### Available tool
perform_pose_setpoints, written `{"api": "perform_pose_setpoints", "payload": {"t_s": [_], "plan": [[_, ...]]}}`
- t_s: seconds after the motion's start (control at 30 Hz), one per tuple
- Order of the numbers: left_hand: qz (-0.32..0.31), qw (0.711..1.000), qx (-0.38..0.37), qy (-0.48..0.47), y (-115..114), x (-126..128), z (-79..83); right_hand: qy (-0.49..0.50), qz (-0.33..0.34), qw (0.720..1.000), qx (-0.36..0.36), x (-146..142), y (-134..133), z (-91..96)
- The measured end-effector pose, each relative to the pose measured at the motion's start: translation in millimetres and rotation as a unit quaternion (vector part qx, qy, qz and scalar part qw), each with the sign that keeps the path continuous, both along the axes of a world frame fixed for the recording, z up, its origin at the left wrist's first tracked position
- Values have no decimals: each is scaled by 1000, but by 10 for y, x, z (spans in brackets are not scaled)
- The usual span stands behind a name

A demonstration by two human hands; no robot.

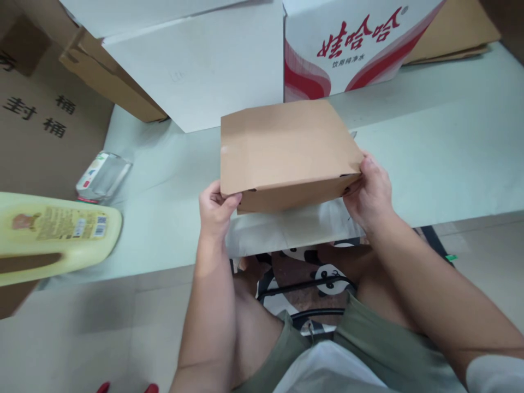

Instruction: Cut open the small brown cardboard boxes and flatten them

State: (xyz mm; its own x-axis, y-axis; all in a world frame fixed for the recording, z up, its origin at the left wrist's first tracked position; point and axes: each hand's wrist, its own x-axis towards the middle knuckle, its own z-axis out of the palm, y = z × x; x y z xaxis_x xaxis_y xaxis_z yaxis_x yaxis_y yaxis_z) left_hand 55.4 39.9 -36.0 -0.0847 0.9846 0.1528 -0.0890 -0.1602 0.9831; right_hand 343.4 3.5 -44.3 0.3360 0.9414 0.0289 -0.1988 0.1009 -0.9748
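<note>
A brown cardboard box point(286, 150) lies flat on the pale green table point(442, 158), close to its near edge. My left hand point(216, 210) is closed on the box's near left corner, thumb on top. My right hand point(370, 191) is closed on the near right corner, fingers curled over the edge. A white sheet or bag point(286, 229) lies under the box and hangs over the table's edge.
A yellow jug point(57, 234) lies on its side at the left. Beside it lies a clear plastic bottle point(102, 177). A white carton with red print point(352, 43), a plain white carton point(204, 71) and brown cartons point(36, 120) stand at the back.
</note>
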Motion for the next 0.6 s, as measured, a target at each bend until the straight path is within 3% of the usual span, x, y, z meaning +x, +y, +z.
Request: {"api": "perform_pose_setpoints", "payload": {"t_s": [0.13,0.33,0.47,0.6], "plan": [[9,1000,-5,-1,-36,-54,-30,-22,15,1000,-8,-5,-11,-7],[-34,999,-23,-8,-45,-35,-12,-19,0,1000,1,4,10,-7],[10,998,-54,15,-30,-31,-39,20,-26,999,7,-23,37,7],[15,996,-89,7,-34,-38,-67,-9,-32,999,17,-22,39,-8]]}}
